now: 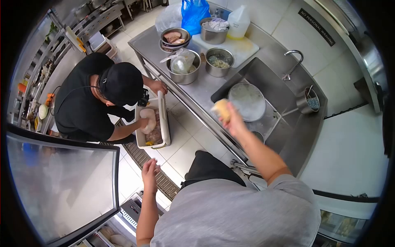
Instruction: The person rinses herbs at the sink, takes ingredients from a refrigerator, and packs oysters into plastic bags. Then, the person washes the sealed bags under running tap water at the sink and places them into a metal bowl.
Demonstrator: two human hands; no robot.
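In my right hand [234, 119] is a yellow block [221, 108], slightly blurred, held over the front edge of the sink [257, 72]. Behind it in the basin lies a large round metal pot or lid [247, 102]. My left hand [150, 166] is raised above the floor with fingers partly curled, and I cannot make out anything in it. Beyond it, a co-worker in black crouches beside a white bin [165, 133] and touches a pale bag [148, 120] inside.
Steel bowls, a blue bag [195, 16] and a plastic jug [238, 22] stand on the steel counter [144, 41]. A faucet [293, 61] rises behind the sink. An open glass door [61, 177] is at left, with a drain grate [158, 175] across the floor.
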